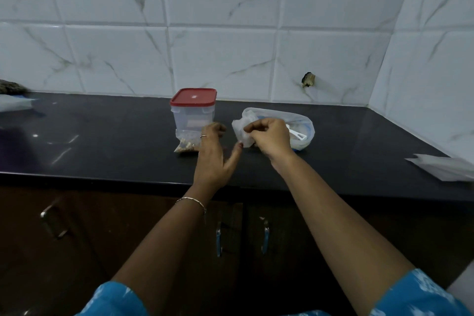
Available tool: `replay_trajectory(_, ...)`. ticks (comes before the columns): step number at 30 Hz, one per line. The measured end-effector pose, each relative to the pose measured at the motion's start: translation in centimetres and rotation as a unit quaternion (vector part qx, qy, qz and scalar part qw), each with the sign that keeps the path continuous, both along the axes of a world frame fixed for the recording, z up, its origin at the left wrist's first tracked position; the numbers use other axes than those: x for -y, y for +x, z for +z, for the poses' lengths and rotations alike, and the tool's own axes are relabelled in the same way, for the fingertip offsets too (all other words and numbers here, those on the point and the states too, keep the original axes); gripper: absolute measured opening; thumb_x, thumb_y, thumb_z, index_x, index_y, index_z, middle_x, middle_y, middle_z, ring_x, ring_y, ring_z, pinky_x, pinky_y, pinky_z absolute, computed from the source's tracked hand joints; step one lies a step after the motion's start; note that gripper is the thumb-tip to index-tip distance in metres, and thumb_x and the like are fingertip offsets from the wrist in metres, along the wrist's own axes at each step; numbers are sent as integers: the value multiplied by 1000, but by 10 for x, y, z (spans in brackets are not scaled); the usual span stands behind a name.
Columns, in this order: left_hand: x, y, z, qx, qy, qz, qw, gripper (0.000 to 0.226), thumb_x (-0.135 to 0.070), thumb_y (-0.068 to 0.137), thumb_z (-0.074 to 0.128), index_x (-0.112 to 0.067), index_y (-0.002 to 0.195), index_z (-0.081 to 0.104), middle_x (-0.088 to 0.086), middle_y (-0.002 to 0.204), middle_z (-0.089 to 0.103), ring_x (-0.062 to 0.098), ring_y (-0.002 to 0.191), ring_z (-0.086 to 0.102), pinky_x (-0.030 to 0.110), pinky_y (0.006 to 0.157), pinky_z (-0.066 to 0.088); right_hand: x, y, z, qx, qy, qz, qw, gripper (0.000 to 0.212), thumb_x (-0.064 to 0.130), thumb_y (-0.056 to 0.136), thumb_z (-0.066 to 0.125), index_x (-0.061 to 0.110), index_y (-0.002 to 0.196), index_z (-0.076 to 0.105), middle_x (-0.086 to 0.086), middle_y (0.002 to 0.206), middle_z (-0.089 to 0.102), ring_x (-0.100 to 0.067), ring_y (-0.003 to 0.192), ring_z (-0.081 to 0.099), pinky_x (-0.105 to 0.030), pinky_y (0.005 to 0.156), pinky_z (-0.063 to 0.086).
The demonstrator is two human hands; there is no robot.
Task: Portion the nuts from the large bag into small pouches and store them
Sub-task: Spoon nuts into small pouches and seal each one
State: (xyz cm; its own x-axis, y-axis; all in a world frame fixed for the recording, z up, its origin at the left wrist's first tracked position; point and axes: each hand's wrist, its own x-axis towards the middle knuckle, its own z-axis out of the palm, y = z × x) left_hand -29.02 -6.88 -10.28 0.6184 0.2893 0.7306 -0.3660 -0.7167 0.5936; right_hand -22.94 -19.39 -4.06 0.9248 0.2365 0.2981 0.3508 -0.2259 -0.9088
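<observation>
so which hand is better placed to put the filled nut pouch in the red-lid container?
Left. The left hand is open beside the nut pouch and container; the right hand is pinching the plastic bag.

A black polished counter (102, 141) runs from left to right, its glossy top catching pale streaks of light near the left. Behind it, the far wall (218, 33) is covered in large white tiles with grey marble veins, and a second tiled wall (431, 59) meets it at the corner on the right. A small dark chipped hole (308, 79) marks one far tile. Below the counter's near edge are dark brown cabinet doors (128, 226) with metal handles (218, 242).
</observation>
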Motion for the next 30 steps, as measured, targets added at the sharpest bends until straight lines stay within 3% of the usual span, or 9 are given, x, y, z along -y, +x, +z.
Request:
replay_trajectory(2,0,1,-1,-7,45,13,999,85,-42,78,71,-8,142,27,9,144,30,22,135,34,32,110,36,4,1,3,-20,-27,39,999,41,-8,84,51,25,68,68,-5,93,69,-18,75,61,-30,66,54)
replay_trajectory(5,0,6,-2,-51,90,33,994,110,-40,72,80,-9,152,10,10,159,14,25,148,11,42,119,18,11,1,6,-36,-70,96,992,38,-7,85,54,23,67,68,0,87,65,-18,81,58,-22,62,47)
replay_trajectory(10,-4,8,-5,-59,101,27,993,86,-43,72,79,-18,142,36,7,146,43,25,144,28,64,112,22,22,-9,7,-50,-102,192,975,18,-2,82,69,15,84,75,9,84,68,-3,85,62,-9,65,50)
replay_trajectory(13,-6,10,-7,-63,117,40,990,73,-50,70,75,-16,129,48,8,129,58,25,124,52,64,107,28,22,-7,4,-27,-122,204,971,24,-6,81,68,18,82,72,9,87,66,-4,86,60,-12,66,51)
replay_trajectory(16,-5,10,-8,-50,106,58,991,64,-45,71,79,-13,120,54,6,116,63,24,113,56,59,113,22,18,-4,1,16,-131,173,976,22,-6,84,64,16,85,70,12,85,62,-5,84,59,-14,67,48)
replay_trajectory(20,-1,8,-7,-22,114,102,988,53,-42,72,80,-11,109,58,6,103,65,26,104,58,61,112,20,13,4,-4,80,-158,102,979,22,0,82,62,17,90,73,2,96,67,-18,92,62,-30,77,53)
replay_trajectory(23,0,8,-6,-28,111,111,987,53,-39,73,80,-12,113,58,4,106,65,25,108,57,60,114,13,12,5,-6,121,-186,62,973,20,6,78,69,16,95,74,-7,106,69,-23,94,64,-39,83,55)
replay_trajectory(27,-2,9,-5,-62,108,74,989,75,-51,75,74,-25,139,43,-2,130,58,18,124,49,58,115,-1,15,1,-4,164,-239,43,956,24,13,75,76,16,98,72,-6,103,68,-21,93,63,-32,78,53)
replay_trajectory(30,-2,8,-1,-71,125,66,987,81,-55,76,70,-28,144,37,-3,133,57,15,128,47,62,114,-6,16,-1,3,197,-273,39,941,28,13,76,75,16,104,72,-6,111,64,-21,97,61,-31,78,50)
